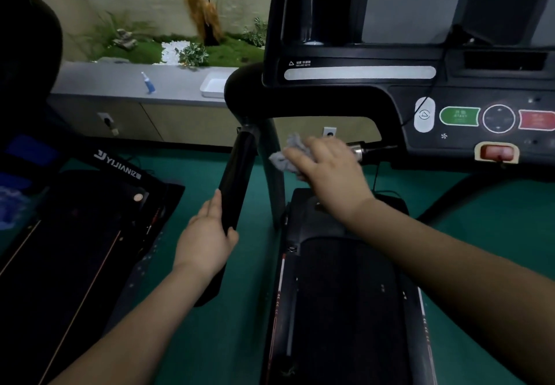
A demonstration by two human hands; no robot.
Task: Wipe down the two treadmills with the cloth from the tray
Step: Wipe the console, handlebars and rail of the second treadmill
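I stand on the right treadmill (345,294), its black console (360,72) in front of me. My right hand (327,171) grips a crumpled grey cloth (285,156) just below the console, beside the grey upright post (271,159). My left hand (207,237) holds the black left handrail (237,180), thumb round its right side. The second treadmill (90,219), black with a white logo, lies to the left. The white tray (214,85) sits on the grey counter behind.
A blue spray bottle (149,83) stands on the grey counter (120,81), with plants behind it. Green, round and red buttons (498,118) and a red safety key (497,152) are on the console. Green flooring (195,339) separates the two treadmills.
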